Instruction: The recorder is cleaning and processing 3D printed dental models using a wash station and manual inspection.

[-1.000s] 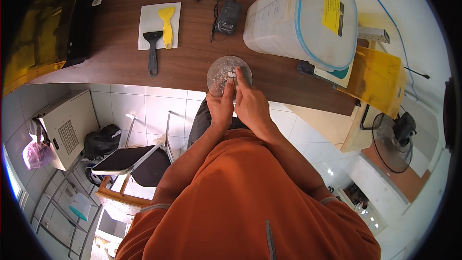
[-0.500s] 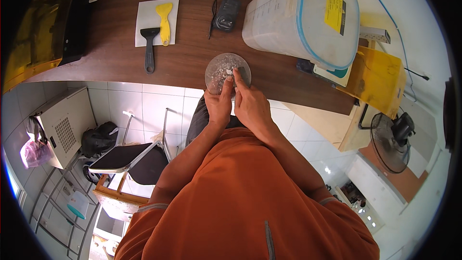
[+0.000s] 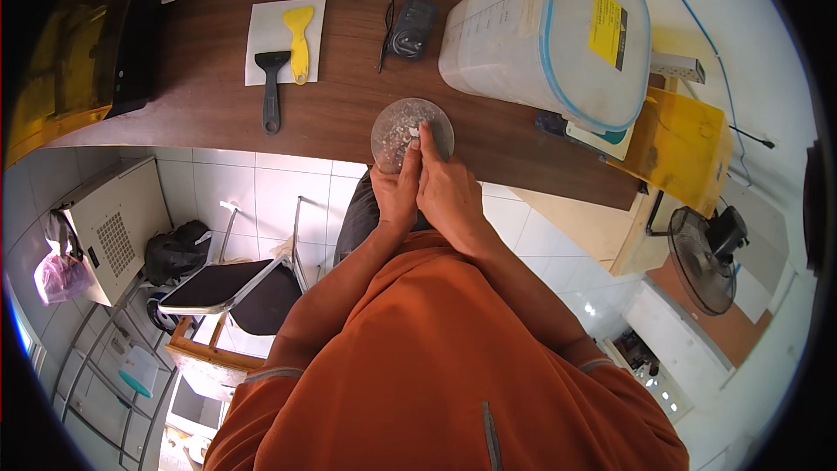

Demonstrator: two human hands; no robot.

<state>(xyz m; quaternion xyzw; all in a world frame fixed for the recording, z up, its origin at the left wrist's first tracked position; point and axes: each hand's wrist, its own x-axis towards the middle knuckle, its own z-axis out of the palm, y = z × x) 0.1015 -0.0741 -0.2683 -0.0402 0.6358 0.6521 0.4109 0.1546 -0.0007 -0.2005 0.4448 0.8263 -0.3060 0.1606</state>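
A round, see-through shallow dish (image 3: 390,126) with many small pale bits in it is at the table's near edge. My left hand (image 3: 397,194) grips its near left rim, the thumb lying over the top and the other fingers hidden. My right hand (image 3: 451,192) is pressed close beside it, its index finger stretched over the dish. That fingertip meets a small whitish piece (image 3: 414,132), close to my left thumb tip. The other right fingers are curled, and what they hold, if anything, is hidden.
On the brown table (image 3: 209,118) are a black scraper (image 3: 271,92) and a yellow scraper (image 3: 298,39) on a white sheet (image 3: 261,22). Beyond the dish lies a black power adapter (image 3: 411,26). A large clear lidded container (image 3: 497,35) stands right. A fan (image 3: 704,257) is farther right.
My right hand has shifted slightly left, and its index finger now points straighter into the dish. A grey patch beside that finger no longer stands out. My left hand keeps its hold.
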